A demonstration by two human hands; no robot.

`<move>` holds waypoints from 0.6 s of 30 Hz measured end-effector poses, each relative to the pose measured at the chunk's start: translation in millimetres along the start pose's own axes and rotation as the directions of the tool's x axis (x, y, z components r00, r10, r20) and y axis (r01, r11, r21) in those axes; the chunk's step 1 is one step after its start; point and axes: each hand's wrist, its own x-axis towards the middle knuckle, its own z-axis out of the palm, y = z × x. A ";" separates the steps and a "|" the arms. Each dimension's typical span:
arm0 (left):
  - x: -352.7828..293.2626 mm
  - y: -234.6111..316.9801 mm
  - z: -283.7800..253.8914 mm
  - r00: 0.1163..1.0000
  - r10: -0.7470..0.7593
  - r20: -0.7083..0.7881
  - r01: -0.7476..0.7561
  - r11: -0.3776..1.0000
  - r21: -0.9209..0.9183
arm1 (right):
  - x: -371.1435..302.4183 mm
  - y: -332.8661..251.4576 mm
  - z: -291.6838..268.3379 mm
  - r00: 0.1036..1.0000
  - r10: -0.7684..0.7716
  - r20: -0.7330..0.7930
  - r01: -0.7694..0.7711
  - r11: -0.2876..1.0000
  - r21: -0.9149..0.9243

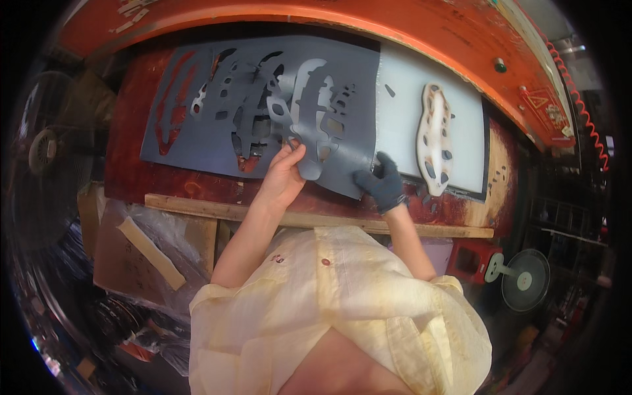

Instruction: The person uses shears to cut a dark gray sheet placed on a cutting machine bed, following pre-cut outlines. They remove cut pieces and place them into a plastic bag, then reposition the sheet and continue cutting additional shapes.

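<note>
A dark grey sheet with several long cut-outs lies across the red-brown table. My bare left hand is closed, thumb against fingers, on a grey cut piece with holes in it, which is raised over the sheet's cut-outs. Part of that piece is hard to tell from the sheet behind it. At the sheet's near right corner, my right hand in a dark glove grips the edge. A pale, long cutting die with several openings rests on the white board, to the right of the sheet.
An orange machine beam spans the far side of the table. Small dark scraps lie at the right end. A wooden strip runs along the near edge. A small fan and a red stool stand at the lower right.
</note>
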 end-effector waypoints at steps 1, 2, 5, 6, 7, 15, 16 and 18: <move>0.0 1.4 3.7 1.000 0.006 0.022 -0.006 1.000 0.001 | -0.6 -1.0 -1.8 0.980 0.062 0.188 -0.081 0.992 0.098; 0.5 3.2 6.0 1.000 -0.013 0.021 0.012 0.999 0.049 | -1.1 -2.2 -2.0 0.930 0.131 0.345 -0.199 0.965 0.169; 2.7 8.8 3.5 0.998 0.026 0.054 -0.043 0.939 0.340 | -7.0 -4.0 9.0 0.947 0.022 0.320 -0.063 0.991 0.119; 3.5 10.5 0.2 0.994 0.091 0.064 -0.111 0.837 0.535 | -8.3 -4.3 16.6 0.953 -0.208 0.219 0.202 0.978 0.051; 4.1 12.0 -3.9 0.982 0.133 0.132 -0.187 0.689 0.701 | -9.4 -4.7 23.0 0.890 -0.435 0.139 0.444 0.895 -0.041; 4.4 31.4 -7.7 0.991 -0.129 -0.045 0.130 0.797 0.590 | 17.0 -9.4 19.8 0.931 -0.313 0.189 0.334 0.938 -0.093; 3.4 33.6 -3.4 0.989 -0.149 0.020 0.119 0.857 0.501 | 18.0 -8.3 21.4 0.929 -0.290 0.230 0.246 0.948 0.202; -0.2 37.8 5.0 0.983 -0.185 0.006 0.161 0.871 0.464 | 13.1 -5.3 30.2 0.930 -0.239 0.280 0.004 0.767 0.642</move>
